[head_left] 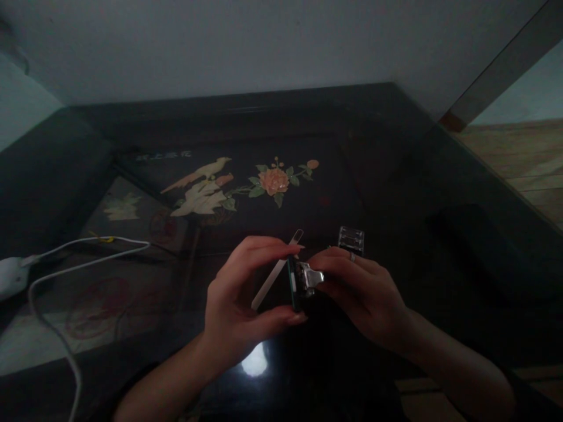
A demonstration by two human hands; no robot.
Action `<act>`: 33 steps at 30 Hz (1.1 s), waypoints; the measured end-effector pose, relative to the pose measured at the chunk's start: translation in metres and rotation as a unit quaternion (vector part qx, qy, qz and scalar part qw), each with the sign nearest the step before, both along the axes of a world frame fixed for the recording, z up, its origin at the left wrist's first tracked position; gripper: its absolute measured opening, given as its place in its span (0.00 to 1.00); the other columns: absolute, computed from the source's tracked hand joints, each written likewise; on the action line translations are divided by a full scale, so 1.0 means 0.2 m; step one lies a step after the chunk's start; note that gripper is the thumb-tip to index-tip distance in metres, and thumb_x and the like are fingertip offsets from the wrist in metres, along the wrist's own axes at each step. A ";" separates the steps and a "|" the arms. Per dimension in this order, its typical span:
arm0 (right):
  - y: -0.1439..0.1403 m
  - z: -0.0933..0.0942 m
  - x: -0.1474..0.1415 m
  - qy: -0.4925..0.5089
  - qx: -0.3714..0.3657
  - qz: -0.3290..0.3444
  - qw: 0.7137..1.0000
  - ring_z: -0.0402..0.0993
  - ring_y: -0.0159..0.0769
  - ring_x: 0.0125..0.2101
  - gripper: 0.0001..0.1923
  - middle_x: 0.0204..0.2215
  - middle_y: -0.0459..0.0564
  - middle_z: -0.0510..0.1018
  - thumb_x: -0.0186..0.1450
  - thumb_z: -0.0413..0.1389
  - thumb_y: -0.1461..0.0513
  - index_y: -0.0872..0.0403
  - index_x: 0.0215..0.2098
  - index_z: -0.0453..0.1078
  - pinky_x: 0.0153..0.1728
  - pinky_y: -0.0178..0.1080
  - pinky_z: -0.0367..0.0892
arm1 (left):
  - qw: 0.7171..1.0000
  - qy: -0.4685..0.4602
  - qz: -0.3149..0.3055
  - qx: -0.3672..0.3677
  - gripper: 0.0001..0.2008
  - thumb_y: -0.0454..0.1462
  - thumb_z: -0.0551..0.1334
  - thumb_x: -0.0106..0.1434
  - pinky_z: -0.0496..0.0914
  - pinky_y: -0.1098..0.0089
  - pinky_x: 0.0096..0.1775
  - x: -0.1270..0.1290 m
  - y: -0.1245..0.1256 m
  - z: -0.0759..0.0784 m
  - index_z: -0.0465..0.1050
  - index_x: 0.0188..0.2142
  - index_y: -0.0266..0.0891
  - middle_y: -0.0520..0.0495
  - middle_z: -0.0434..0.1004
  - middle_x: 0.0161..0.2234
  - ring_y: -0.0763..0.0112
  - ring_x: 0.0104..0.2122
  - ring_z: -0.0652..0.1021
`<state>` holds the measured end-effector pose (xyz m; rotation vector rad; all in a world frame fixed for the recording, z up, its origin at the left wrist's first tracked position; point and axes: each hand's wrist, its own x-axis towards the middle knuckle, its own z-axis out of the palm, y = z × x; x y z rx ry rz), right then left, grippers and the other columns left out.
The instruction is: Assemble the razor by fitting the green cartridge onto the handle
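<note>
Both hands meet above the dark glass table (396, 176) — left hand (240, 293) pinching a razor cartridge (293, 285) between thumb and fingers. Right hand (360, 290) grips its metal handle end (310, 276).

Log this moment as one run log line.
left hand: grips razor cartridge | right hand: holds metal razor head | dark table

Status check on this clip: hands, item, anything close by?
Both hands up over the dark glass table. Left hand and right hand pinch a small dark cartridge with a metal clip between them. Pale strip and clear case lie just behind.
</note>
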<state>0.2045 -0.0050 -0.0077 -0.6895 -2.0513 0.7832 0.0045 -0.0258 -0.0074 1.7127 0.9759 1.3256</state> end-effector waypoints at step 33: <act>0.01 0.04 0.03 -0.077 0.070 -0.029 0.994 0.77 0.32 0.34 0.10 0.35 0.51 0.80 0.73 0.48 0.64 0.55 0.47 0.69 0.36 0.32 0.73 | 0.998 0.022 -0.002 0.067 0.21 0.43 0.69 0.58 0.70 0.62 0.43 -0.01 0.04 0.00 0.74 0.51 0.44 0.43 0.80 0.44 0.60 0.42 0.75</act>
